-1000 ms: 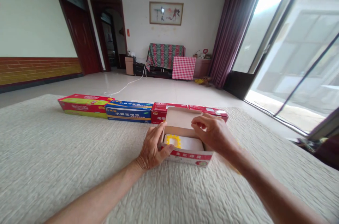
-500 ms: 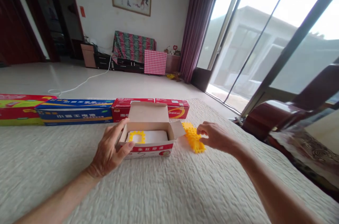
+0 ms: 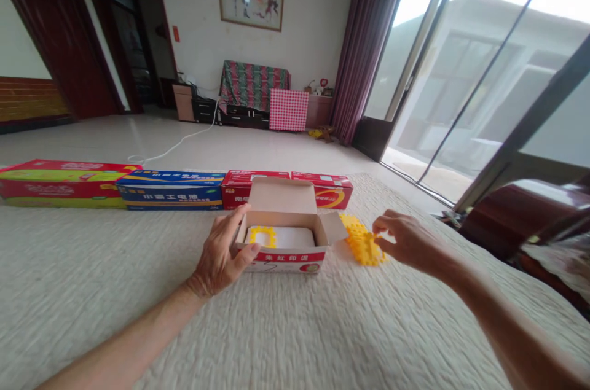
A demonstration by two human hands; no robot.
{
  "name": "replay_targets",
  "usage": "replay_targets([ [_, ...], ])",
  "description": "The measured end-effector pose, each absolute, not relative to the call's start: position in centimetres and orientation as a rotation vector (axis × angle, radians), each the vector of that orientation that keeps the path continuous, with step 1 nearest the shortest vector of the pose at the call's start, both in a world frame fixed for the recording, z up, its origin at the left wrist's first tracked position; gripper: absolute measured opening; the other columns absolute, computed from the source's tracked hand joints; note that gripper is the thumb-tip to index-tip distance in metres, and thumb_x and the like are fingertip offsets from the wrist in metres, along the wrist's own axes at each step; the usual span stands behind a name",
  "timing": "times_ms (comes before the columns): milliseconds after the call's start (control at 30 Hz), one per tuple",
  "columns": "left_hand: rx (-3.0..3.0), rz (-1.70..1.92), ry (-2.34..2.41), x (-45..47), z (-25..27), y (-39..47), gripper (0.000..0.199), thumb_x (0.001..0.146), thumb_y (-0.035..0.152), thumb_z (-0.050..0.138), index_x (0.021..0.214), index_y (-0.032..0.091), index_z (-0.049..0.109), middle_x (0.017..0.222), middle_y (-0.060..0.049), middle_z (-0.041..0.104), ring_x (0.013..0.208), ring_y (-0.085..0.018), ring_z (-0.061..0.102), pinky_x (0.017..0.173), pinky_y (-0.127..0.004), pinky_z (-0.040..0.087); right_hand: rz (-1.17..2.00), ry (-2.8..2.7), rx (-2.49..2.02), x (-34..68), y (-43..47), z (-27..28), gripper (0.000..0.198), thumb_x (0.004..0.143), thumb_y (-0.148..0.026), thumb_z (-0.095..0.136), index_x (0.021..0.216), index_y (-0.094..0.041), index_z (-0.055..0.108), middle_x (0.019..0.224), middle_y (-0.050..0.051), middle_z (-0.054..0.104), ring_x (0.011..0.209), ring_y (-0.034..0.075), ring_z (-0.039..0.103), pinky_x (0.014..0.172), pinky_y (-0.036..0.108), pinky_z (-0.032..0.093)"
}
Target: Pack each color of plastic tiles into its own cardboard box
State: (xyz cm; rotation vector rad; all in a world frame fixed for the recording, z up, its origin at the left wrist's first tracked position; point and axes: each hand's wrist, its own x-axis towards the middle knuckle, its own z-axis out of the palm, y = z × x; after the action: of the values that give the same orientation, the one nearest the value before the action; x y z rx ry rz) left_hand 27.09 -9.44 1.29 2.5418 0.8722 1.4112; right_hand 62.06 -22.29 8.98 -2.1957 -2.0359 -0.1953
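An opened cardboard box [image 3: 281, 259], white with a red band, rests on the quilted cover, its lid flap raised at the back. Inside lies a yellow square plastic frame with notched edges [image 3: 263, 237] on a white surface. My left hand [image 3: 225, 252] clasps the box's left end, thumb over the front rim and fingers behind. To the right of the box is a pile of yellow notched plastic pieces [image 3: 362, 244]. My right hand [image 3: 403, 239] is at the pile's right side, thumb and forefinger pinched at a yellow piece that the fingers partly hide.
Behind the box stands a row of cartons: a red-and-green one [image 3: 69, 184], a blue one [image 3: 170, 190] and red ones [image 3: 336, 188]. A side flap [image 3: 334, 227] sticks out toward the yellow pile. Dark red furniture [image 3: 520, 224] is at the right.
The camera view has turned left, so everything sits further right. My left hand stays on the box. My right hand remains at the yellow pile, and a piece there has tilted up toward its fingertips.
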Motion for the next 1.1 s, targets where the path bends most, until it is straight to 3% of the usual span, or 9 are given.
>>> replay_targets([
  [167,2.525,1.406,0.869,27.1,1.3,-9.5,0.061,0.087,0.048,0.045,0.138,0.014,0.039,0.130,-0.014,0.053,0.115,-0.027,0.050,0.099,-0.041,0.041,-0.318,-1.962,-1.902,59.4,-20.3,12.6,0.013,0.078,-0.029,0.056,0.082,-0.021,0.065,0.079,0.003,0.066,0.069,0.015,0.059,0.064,0.028,0.042],
  [267,2.522,1.395,0.861,27.1,1.2,-9.4,0.061,0.087,0.047,0.045,0.138,0.015,0.038,0.132,-0.014,0.051,0.119,-0.027,0.048,0.101,-0.042,0.040,-0.286,-2.004,-1.809,55.2,-17.8,13.7,0.012,0.075,-0.026,0.058,0.080,-0.021,0.067,0.079,0.003,0.067,0.070,0.015,0.059,0.063,0.028,0.042],
  [567,2.522,1.368,0.852,27.2,1.2,-9.3,0.062,0.087,0.046,0.046,0.139,0.016,0.036,0.135,-0.014,0.049,0.121,-0.028,0.047,0.101,-0.045,0.039,-0.187,-2.170,-2.135,48.1,-14.5,11.3,0.019,0.073,-0.017,0.060,0.087,-0.016,0.073,0.090,0.013,0.067,0.076,0.022,0.061,0.060,0.031,0.036],
  [833,2.533,1.385,0.854,27.2,1.3,-9.5,0.061,0.087,0.046,0.045,0.137,0.012,0.038,0.132,-0.016,0.051,0.120,-0.028,0.048,0.101,-0.044,0.040,-0.253,-2.168,-2.069,48.5,-15.7,11.6,0.014,0.077,-0.018,0.055,0.074,-0.016,0.070,0.083,0.010,0.064,0.070,0.017,0.057,0.059,0.029,0.034],
  [1000,2.532,1.387,0.861,27.2,1.3,-9.5,0.061,0.087,0.046,0.045,0.138,0.014,0.038,0.133,-0.015,0.051,0.120,-0.028,0.047,0.101,-0.043,0.040,-0.348,-2.043,-2.024,54.2,-17.6,12.8,0.016,0.078,-0.020,0.052,0.076,-0.019,0.069,0.081,0.005,0.065,0.069,0.015,0.055,0.062,0.028,0.037],
  [1100,2.535,1.389,0.864,27.2,1.2,-9.4,0.060,0.087,0.045,0.046,0.139,0.016,0.037,0.134,-0.013,0.051,0.120,-0.028,0.047,0.101,-0.042,0.040,-0.246,-2.008,-2.204,58.5,-19.0,12.6,0.013,0.074,-0.020,0.056,0.075,-0.020,0.070,0.078,0.003,0.067,0.069,0.015,0.057,0.061,0.027,0.037],
])
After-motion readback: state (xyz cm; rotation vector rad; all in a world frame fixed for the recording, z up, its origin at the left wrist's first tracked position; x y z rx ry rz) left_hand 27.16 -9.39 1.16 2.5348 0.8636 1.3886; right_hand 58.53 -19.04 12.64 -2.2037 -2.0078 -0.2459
